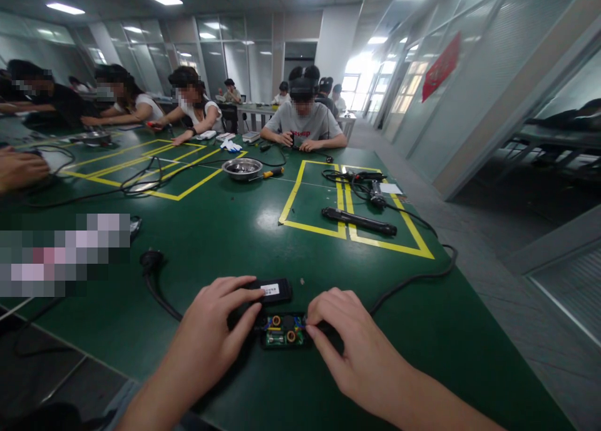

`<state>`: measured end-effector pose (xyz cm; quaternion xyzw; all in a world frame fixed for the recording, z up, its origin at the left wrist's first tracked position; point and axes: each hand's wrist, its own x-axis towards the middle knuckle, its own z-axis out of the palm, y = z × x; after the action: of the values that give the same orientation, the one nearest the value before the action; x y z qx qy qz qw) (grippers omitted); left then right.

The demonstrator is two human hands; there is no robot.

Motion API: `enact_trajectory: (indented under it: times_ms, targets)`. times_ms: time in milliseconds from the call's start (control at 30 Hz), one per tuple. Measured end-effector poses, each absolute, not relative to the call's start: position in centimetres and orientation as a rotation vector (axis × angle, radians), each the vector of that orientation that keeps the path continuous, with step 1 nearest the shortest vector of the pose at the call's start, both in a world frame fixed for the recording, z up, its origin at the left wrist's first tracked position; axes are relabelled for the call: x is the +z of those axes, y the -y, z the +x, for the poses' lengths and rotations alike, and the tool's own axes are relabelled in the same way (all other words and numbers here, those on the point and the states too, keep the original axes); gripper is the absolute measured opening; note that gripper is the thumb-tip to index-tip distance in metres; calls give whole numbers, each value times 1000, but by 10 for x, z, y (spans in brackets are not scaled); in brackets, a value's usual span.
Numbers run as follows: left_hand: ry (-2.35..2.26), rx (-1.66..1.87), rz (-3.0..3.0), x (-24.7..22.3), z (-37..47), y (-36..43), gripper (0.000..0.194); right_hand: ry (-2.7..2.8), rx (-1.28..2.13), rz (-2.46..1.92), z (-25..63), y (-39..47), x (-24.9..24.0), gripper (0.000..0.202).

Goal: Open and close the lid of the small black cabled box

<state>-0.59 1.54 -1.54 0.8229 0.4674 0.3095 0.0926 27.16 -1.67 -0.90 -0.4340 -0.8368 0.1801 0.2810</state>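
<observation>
Our left hand (216,318): fingers over a labelled black cover (282,289), grip unclear. Our right hand (345,331), apart: thumb and finger pinching the right end of an open circuit box (284,331), seemingly steadying it by the worktop (235,240) front edge. Beyond: plug (151,260), black tube (359,221).

The black case (286,347) lies open, circuit board (283,334) exposed.

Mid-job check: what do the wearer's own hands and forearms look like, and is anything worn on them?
The left hand and right hand are ungloved, with no ring or watch visible. Both forearms are bare, with no sleeve, marking or strap that I can see.
</observation>
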Motion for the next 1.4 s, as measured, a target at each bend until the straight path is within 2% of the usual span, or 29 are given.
enact_trajectory:
  times_ms: [133,300,433,567,633,667,800,900,1133,1267,1400]
  targets:
    - [-1476,990,2295,-16,-9,-20,17,2225,457,-1159,271,16,-9,24]
    - [-1484,983,2299,-17,-10,-23,26,2226,448,-1150,271,16,-10,21]
    - [-1333,1066,2381,-13,-11,-17,25,2160,474,-1197,272,17,-15,21]
    - [-1049,1116,2481,-5,-8,-8,26,2074,511,-1264,273,21,-16,68]
    - [-927,1007,2502,-1,-6,-6,30,2127,529,-1261,272,22,-13,76]
    - [-891,942,2500,0,-5,-5,32,2162,539,-1259,272,22,-11,73]
    - [-880,805,2458,0,-4,-6,39,2235,582,-1289,269,19,-3,39]
    - [-895,799,2420,-2,-4,-7,39,2239,598,-1304,269,16,-1,30]
    - [-890,800,2373,-3,-5,-6,37,2235,607,-1328,269,16,-2,38]
    - [-897,810,2355,-2,-5,-6,34,2238,611,-1322,269,16,-3,32]
    - [-902,825,2366,0,-3,-5,35,2249,609,-1310,270,15,-4,35]
